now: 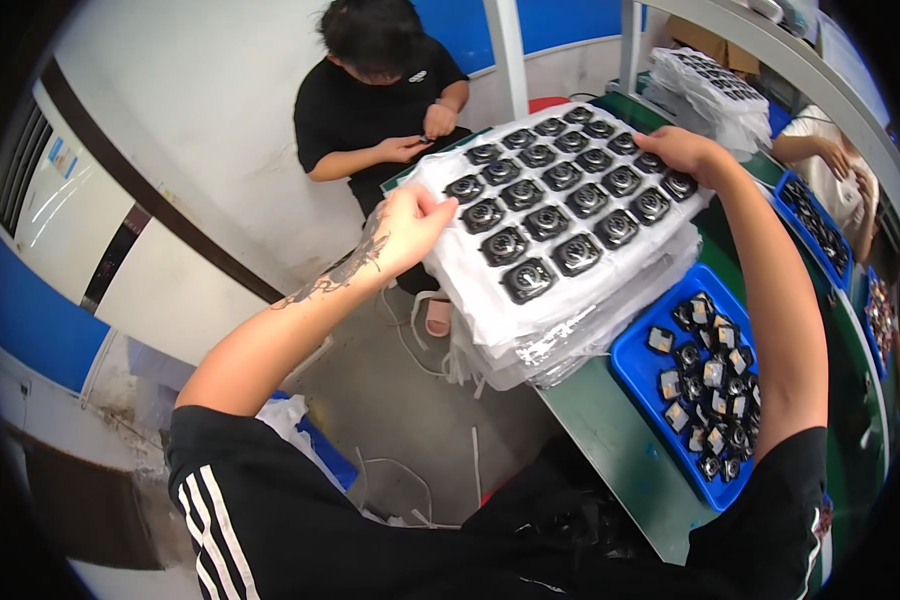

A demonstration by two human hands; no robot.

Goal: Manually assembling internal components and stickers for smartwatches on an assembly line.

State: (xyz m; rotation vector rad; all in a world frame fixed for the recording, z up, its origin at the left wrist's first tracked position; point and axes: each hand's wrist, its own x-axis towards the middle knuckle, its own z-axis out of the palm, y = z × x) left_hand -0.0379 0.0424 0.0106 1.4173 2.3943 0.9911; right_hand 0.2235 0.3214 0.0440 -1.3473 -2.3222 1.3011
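The left hand (pixel 417 228) grips the near-left edge of the white tray (pixel 482 303), thumb on top; the right hand (pixel 682 155) grips its far-right edge, fingers mostly hidden. Black parts (pixel 562 176) sit in rows across the tray, which is over a plastic-wrapped stack (pixel 600 340) at the desk (pixel 610 430) edge. Right of the tray is a blue bin (pixel 632 350) of loose parts (pixel 712 374); beyond it, a seated person (pixel 370 100).

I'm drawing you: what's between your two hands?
The head view shows a white tray holding black parts between the left hand and right hand.
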